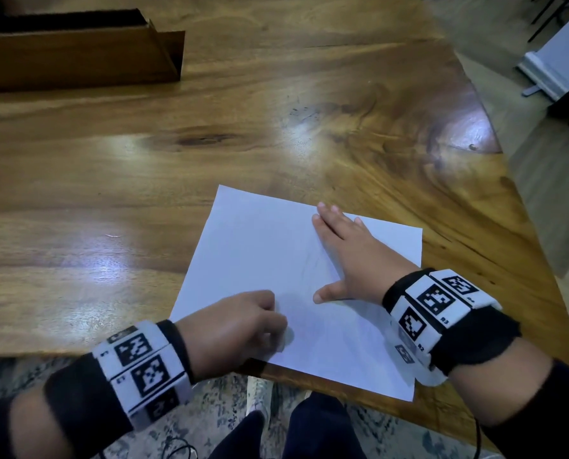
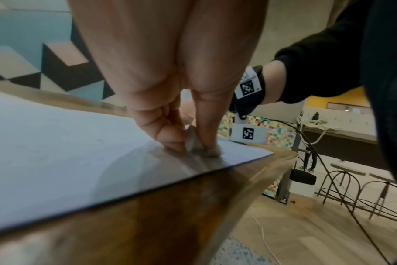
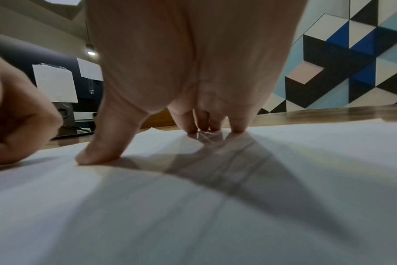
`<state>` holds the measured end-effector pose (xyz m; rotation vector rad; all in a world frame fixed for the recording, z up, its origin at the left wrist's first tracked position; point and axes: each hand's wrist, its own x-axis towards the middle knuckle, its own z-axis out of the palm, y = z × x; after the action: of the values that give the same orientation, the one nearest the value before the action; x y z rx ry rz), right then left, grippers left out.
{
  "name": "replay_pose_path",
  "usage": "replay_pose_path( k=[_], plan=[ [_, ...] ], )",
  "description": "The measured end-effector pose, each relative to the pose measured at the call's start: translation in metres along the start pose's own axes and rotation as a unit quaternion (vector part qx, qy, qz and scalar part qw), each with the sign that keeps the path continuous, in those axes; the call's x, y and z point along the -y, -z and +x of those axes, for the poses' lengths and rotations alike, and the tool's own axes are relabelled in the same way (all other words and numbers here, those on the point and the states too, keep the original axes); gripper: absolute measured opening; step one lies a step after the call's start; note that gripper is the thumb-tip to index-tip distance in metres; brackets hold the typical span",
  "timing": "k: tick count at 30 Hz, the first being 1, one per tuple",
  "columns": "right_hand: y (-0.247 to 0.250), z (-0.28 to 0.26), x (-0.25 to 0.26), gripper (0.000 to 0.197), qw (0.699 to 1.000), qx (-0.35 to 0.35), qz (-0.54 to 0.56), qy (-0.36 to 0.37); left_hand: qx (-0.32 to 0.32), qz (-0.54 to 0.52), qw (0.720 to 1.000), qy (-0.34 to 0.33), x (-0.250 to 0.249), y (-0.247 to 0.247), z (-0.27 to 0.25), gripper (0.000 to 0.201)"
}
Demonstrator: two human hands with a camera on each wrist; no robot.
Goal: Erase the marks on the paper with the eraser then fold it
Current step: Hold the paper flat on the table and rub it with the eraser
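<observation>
Down at the near edge, the left hand [image 1: 233,326] works over the white sheet of paper [image 1: 260,246], fingers [image 2: 170,136] curled tight and pinching a small pale grey eraser [image 2: 191,141] against the page. From the left wrist view, that eraser sits squeezed between thumb and forefinger, its lower end touching the paper close to the sheet's near-left corner. From the head camera the eraser is almost swallowed by the knuckles, so its exact shape is hard to call.

Over to the right hand [image 1: 349,256]: it lies flat on the sheet, fingers straight and close together, thumb spread out towards the left hand, holding nothing, just pressing the paper down. The right wrist view confirms it, with fingertips [image 3: 237,128] and thumb planted on the page.

Faint pencil marks [image 1: 309,263] show as thin grey lines just left of the right palm, between the two hands. The paper lies skewed on the glossy brown wooden surface [image 1: 144,167], its near corner overhanging the edge. Well apart, at the far left, sits a dark wooden box [image 1: 77,51].
</observation>
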<state>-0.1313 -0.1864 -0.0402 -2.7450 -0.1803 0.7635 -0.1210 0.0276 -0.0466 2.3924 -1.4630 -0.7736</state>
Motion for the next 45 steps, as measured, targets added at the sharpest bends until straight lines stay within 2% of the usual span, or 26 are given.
replay_pose_path(
  k=[2, 5, 7, 9, 11, 12, 14, 17, 20, 23, 24, 27, 28, 30, 32, 33, 34, 36, 37, 40, 43, 45],
  plan=[
    [0.0, 0.0, 0.0, 0.12, 1.0, 0.0, -0.001, 0.001, -0.006, -0.075, 0.997, 0.007, 0.005, 0.011, 0.005, 0.017],
    [0.0, 0.0, 0.0, 0.12, 1.0, 0.002, 0.0, 0.001, -0.051, -0.099, 0.992, 0.059, 0.015, 0.028, 0.019, 0.014],
    [0.0, 0.0, 0.0, 0.12, 1.0, 0.001, 0.0, 0.001, -0.069, -0.097, 0.991, 0.054, 0.011, 0.026, 0.014, 0.018],
    [0.0, 0.0, 0.0, 0.119, 1.0, 0.002, 0.001, 0.001, -0.044, -0.117, 0.991, 0.055, 0.01, 0.016, -0.003, 0.02],
    [0.0, 0.0, 0.0, 0.119, 1.0, 0.002, 0.002, 0.001, -0.01, -0.11, 0.993, 0.044, 0.011, 0.012, -0.014, 0.017],
    [0.0, 0.0, 0.0, 0.119, 1.0, 0.002, 0.002, 0.0, -0.014, -0.114, 0.992, 0.043, 0.014, 0.011, -0.014, 0.02],
    [0.001, 0.0, 0.001, 0.12, 1.0, 0.003, 0.001, 0.0, -0.034, -0.116, 0.992, 0.029, 0.013, 0.021, 0.001, 0.022],
    [0.001, 0.001, 0.001, 0.12, 1.0, 0.004, 0.0, 0.001, -0.074, -0.081, 0.993, 0.044, 0.008, 0.032, 0.036, 0.007],
    [0.0, 0.001, 0.0, 0.12, 1.0, 0.003, 0.003, 0.002, -0.088, -0.064, 0.993, 0.042, 0.002, 0.022, 0.034, 0.016],
    [-0.001, 0.001, -0.001, 0.121, 1.0, -0.001, 0.0, 0.003, 0.011, -0.108, 0.994, 0.003, -0.01, 0.016, 0.008, 0.031],
    [-0.001, 0.001, -0.001, 0.121, 1.0, -0.002, -0.003, 0.004, 0.026, -0.113, 0.993, -0.005, -0.009, 0.013, 0.008, 0.033],
    [-0.001, 0.002, -0.001, 0.12, 1.0, -0.004, -0.005, 0.005, -0.011, -0.087, 0.996, 0.016, -0.002, 0.026, 0.03, 0.036],
    [-0.001, 0.001, -0.001, 0.12, 1.0, -0.001, -0.003, 0.005, -0.037, -0.073, 0.996, 0.033, 0.001, 0.03, 0.037, 0.032],
    [0.0, 0.001, 0.0, 0.12, 1.0, 0.0, 0.0, 0.005, -0.046, -0.043, 0.997, 0.054, 0.007, 0.027, 0.045, 0.017],
    [0.0, 0.001, 0.0, 0.12, 1.0, -0.001, 0.001, 0.003, -0.049, 0.008, 0.999, 0.021, 0.008, 0.018, 0.04, 0.016],
    [0.0, 0.001, -0.001, 0.119, 1.0, -0.001, 0.002, 0.002, -0.039, 0.068, 0.997, -0.003, 0.005, 0.014, 0.033, 0.018],
    [0.0, 0.001, -0.001, 0.119, 1.0, -0.001, 0.003, 0.001, -0.027, 0.067, 0.997, 0.005, 0.002, 0.011, 0.026, 0.019],
    [0.0, 0.0, 0.0, 0.119, 1.0, 0.0, 0.005, -0.001, -0.013, 0.046, 0.998, -0.047, 0.002, 0.009, 0.019, 0.027],
    [0.001, -0.001, 0.001, 0.119, 1.0, 0.001, 0.009, -0.003, 0.001, 0.012, 1.0, -0.024, 0.002, 0.011, 0.016, 0.029],
    [0.006, -0.006, -0.001, 0.115, 0.998, -0.013, 0.044, -0.033, 0.017, -0.058, 0.998, 0.019, 0.002, 0.021, 0.019, 0.014],
    [0.007, -0.012, -0.008, 0.11, 0.995, -0.034, 0.07, -0.061, 0.057, -0.081, 0.993, 0.067, 0.0, 0.035, 0.029, 0.006],
    [0.005, -0.015, -0.01, 0.113, 0.995, -0.025, 0.082, -0.058, 0.021, -0.099, 0.989, 0.106, 0.006, 0.051, 0.043, 0.009]
  ],
)
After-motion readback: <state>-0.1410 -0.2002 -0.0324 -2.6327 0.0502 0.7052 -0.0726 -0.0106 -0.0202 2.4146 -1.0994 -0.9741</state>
